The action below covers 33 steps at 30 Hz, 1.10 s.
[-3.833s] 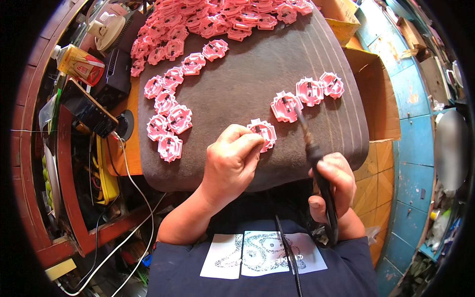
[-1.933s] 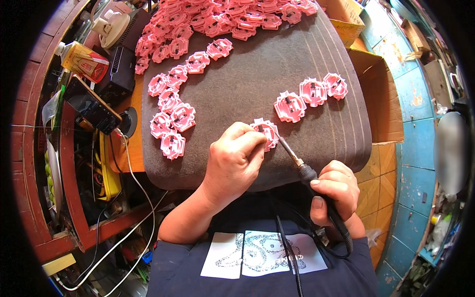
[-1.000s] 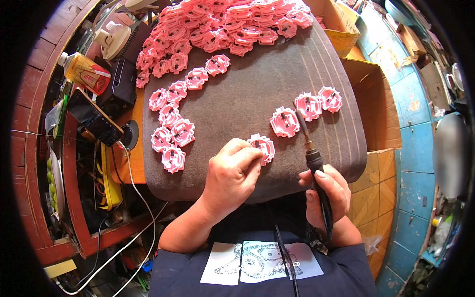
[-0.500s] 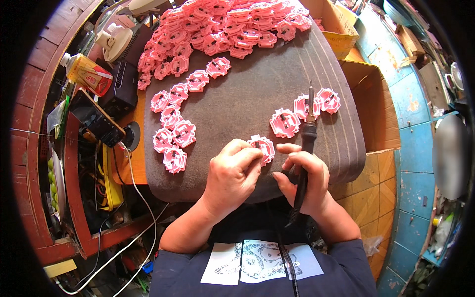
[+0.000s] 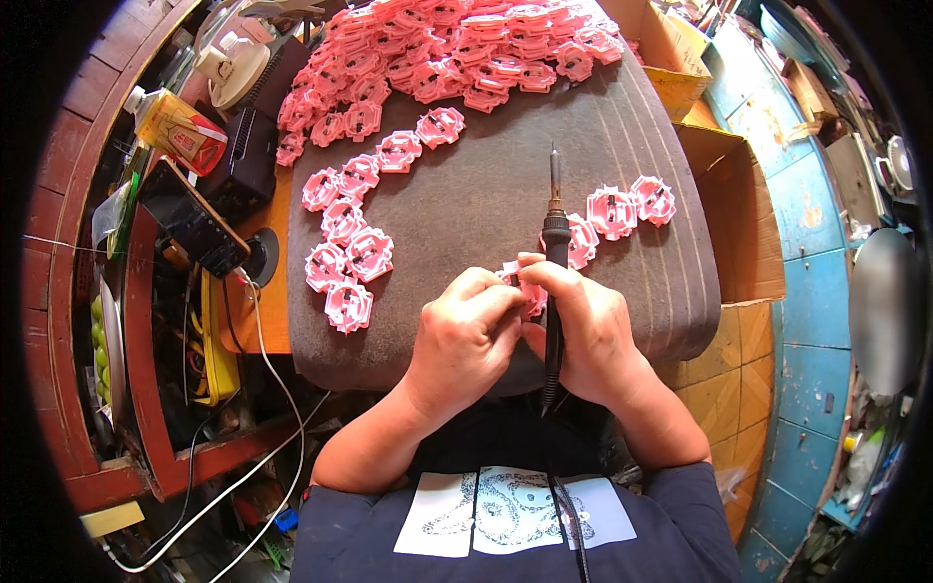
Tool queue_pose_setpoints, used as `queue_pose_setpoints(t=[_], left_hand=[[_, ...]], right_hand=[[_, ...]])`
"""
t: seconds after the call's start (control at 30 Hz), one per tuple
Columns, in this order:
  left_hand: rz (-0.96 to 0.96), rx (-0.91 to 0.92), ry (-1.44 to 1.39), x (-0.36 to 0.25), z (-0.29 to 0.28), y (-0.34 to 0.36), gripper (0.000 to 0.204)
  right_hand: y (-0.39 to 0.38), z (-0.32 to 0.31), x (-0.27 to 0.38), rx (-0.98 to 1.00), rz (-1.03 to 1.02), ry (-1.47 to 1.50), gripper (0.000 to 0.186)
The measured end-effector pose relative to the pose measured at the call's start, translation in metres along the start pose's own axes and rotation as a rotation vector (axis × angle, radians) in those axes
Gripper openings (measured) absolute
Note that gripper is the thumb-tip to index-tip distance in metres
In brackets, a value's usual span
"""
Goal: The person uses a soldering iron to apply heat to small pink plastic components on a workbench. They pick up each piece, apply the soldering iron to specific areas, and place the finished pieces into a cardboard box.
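Observation:
My left hand (image 5: 457,335) is closed in a pinch at a pink plastic part (image 5: 534,297) with a black piece on it; what lies between the fingertips is hidden. My right hand (image 5: 588,330) holds a black-handled soldering iron (image 5: 555,240), tip pointing away from me, while its forefinger and thumb reach to that same part beside my left fingers. Just beyond, a short row of similar pink parts (image 5: 612,213) sits on the dark mat (image 5: 466,194). A crooked line of several more (image 5: 348,305) lies at the left.
A large pile of pink parts (image 5: 437,53) covers the mat's far end. Left are a phone (image 5: 192,216) on a stand, a bottle (image 5: 177,131) and white cables (image 5: 270,360). Cardboard boxes (image 5: 739,223) stand right, beside blue cabinets (image 5: 812,340).
My right hand with the iron has moved left and forward to meet my left hand; the iron's tip has left the part and swung away from it. My left hand stays pinched there.

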<state>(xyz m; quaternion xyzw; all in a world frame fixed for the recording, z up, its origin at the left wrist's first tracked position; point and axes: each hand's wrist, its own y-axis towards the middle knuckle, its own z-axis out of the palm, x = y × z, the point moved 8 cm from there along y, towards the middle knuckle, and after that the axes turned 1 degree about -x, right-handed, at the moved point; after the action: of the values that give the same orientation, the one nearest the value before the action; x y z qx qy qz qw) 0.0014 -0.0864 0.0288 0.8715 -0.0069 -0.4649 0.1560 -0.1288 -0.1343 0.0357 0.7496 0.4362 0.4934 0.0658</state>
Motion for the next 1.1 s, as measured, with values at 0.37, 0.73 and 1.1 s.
queue_pose_setpoints(t=[0.37,0.73,1.1], left_hand=[[0.018,-0.030,0.011,-0.003,-0.001,0.000,0.016],[0.202,-0.202,0.127,-0.017,-0.041,-0.032,0.029],[-0.096,-0.280,0.635,0.033,-0.118,-0.082,0.052]], right_hand=[[-0.003,0.001,-0.004,0.000,0.031,0.006,0.057],[0.002,0.000,-0.001,0.005,-0.005,-0.067,0.056],[0.012,-0.031,-0.024,-0.166,0.028,-0.376,0.056]])
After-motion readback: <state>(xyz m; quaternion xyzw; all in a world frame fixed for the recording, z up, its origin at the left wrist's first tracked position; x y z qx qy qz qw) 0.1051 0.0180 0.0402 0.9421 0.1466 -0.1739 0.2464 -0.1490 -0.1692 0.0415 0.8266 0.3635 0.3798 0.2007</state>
